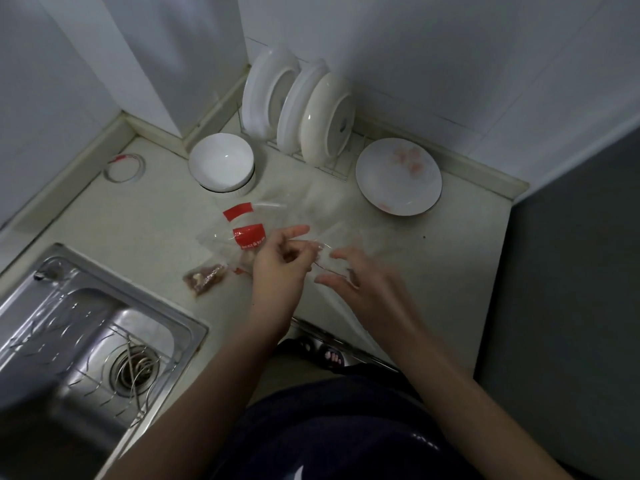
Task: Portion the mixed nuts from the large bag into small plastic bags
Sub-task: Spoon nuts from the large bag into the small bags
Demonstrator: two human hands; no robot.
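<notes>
Nuts lie to the left of both my hands, so I judge my left hand the nearer one for the next scoop. The pale, smooth countertop (433,271) carries everything, with the steel sink (45,306) sunk into its left end. Glossy white plates (325,116) stand on edge in a wire rack at the back. A flat plate (398,174) lies to their right and a round white bowl (221,164) to their left.

The large bag (247,237), limp clear film with a red label, lies flat just beyond my left hand (280,265). Its long axis is hard to read in the film, and what it holds is mostly hidden. My left hand's fingers are curled, pinching the rim of a small bag (325,258), thin, crinkled and nearly invisible, held up between the hands. My right hand (360,278) is blurred, fingers spread apart beside that film; whether it touches I cannot tell. A filled packet (204,278) of brown and pale lumps rests near the sink's corner.
</notes>
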